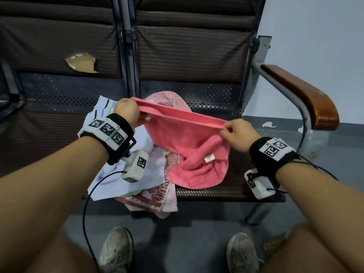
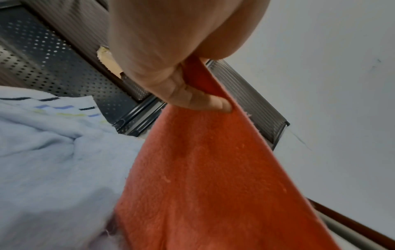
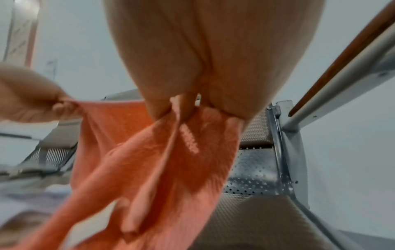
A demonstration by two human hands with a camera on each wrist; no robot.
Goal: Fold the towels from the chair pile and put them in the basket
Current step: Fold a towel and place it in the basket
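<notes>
A coral-pink towel [image 1: 189, 142] hangs stretched between my two hands above the chair seat, its lower part crumpled on the seat. My left hand [image 1: 128, 113] pinches the towel's upper left corner; the left wrist view shows the fingers [image 2: 192, 99] curled round the orange-pink towel [image 2: 213, 186]. My right hand [image 1: 234, 133] pinches the upper right corner, its fingertips [image 3: 181, 108] bunching the cloth [image 3: 171, 169]. Beneath lies the pile: a pale blue towel [image 1: 126, 180], a pink speckled towel [image 1: 173, 99] and a red-and-white patterned towel [image 1: 151, 198]. No basket is in view.
The chair [image 1: 216, 190] has a woven brown seat, a perforated metal back and a wooden armrest [image 1: 303, 95] on the right. A second seat adjoins on the left, its padding torn [image 1: 82, 63]. My shoes [image 1: 116, 251] stand on the grey floor below.
</notes>
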